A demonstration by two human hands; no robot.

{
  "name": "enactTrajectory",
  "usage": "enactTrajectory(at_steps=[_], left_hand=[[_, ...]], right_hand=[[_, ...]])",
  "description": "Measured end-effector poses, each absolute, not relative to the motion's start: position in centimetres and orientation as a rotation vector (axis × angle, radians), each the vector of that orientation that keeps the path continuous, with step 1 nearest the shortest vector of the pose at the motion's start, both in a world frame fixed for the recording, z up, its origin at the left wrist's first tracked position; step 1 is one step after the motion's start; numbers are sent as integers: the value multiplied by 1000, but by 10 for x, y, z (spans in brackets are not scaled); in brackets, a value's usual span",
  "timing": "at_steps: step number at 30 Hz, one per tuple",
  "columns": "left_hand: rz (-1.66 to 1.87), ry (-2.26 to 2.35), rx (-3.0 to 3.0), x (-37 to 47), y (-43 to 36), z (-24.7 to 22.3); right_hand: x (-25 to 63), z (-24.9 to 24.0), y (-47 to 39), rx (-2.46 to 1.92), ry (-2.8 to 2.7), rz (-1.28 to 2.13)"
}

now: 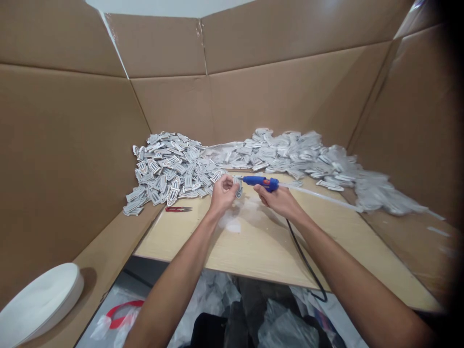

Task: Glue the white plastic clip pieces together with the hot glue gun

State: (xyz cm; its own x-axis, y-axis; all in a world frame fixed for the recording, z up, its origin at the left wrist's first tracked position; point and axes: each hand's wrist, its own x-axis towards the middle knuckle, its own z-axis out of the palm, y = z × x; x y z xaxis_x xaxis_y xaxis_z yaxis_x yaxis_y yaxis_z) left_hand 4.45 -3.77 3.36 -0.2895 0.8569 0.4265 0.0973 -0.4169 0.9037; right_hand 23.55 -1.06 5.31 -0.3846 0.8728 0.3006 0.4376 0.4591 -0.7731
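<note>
My left hand (pixel 224 193) pinches a small flat grey-and-white piece (pixel 238 187) between thumb and fingers, above the wooden board. Wrapped in my right hand (pixel 276 199) is a blue glue gun (pixel 260 182), its nozzle pointing left and touching or very near the piece; I cannot tell which. A long clear glue stick (pixel 322 197) sticks out of the gun's back end. The gun's black cord (pixel 306 258) hangs down past the board's front edge. Left of my left hand rises a heap of similar grey-and-white pieces (pixel 174 169).
Red thread snips (pixel 178 209) lie before the heap. Pieces in clear plastic bags (pixel 290 150) are piled along the back and right. Cardboard walls (pixel 271 92) surround the wooden board (pixel 188 246). A white round bowl (pixel 43 304) stands at lower left. Plastic bags (pixel 206 299) lie below.
</note>
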Motion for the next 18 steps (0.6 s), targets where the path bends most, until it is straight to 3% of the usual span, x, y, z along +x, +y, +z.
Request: enactTrajectory(at_steps=[3,7,11,14,18], left_hand=[[1789,1267,1506,42,-37,30],[1781,1327,1533,38,-31,26],[1760,1446,1407,36,-28,23],[1629,1579,1242,32,-31,19],[1456,1603,869,18,-33,20]], right_hand=[[233,51,-13,-1010,-2130,616],[229,45,-16,-895,-2395,124],[224,44,-20,-1014,-2353,-228],[225,47,-19,-1095,-2165,-162],[237,49,-8,-1075,-2042,243]])
